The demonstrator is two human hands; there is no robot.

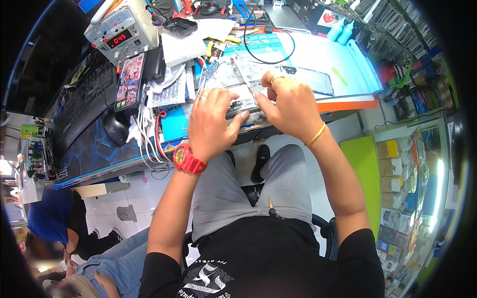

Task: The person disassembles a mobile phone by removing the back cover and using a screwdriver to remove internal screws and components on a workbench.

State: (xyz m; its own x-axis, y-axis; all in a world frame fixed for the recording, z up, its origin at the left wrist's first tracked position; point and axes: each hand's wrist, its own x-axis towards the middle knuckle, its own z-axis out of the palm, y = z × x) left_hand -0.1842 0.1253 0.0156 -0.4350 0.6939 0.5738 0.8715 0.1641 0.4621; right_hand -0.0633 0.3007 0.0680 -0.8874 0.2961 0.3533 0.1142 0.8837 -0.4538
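An opened phone (242, 103) with a black battery and bare inner parts lies at the near edge of the bench. My left hand (211, 119) steadies it, fingers across its left end and thumb along the near side. My right hand (290, 102) is closed at its right end, index finger and thumb bent toward each other. A thin pale stick-like tool (242, 71) with a reddish far end slants down to those fingertips; its grip is partly hidden. To the right of my right hand lies a phone back panel (313, 81) with a camera cutout.
A lit phone (130, 82) leans at the left near a keyboard (82, 109), a mouse (115, 126) and tangled white cables (144, 134). Behind stands a power supply (121, 32). A black cable loop (293, 47) crosses the blue mat (263, 42). Two people are at lower left.
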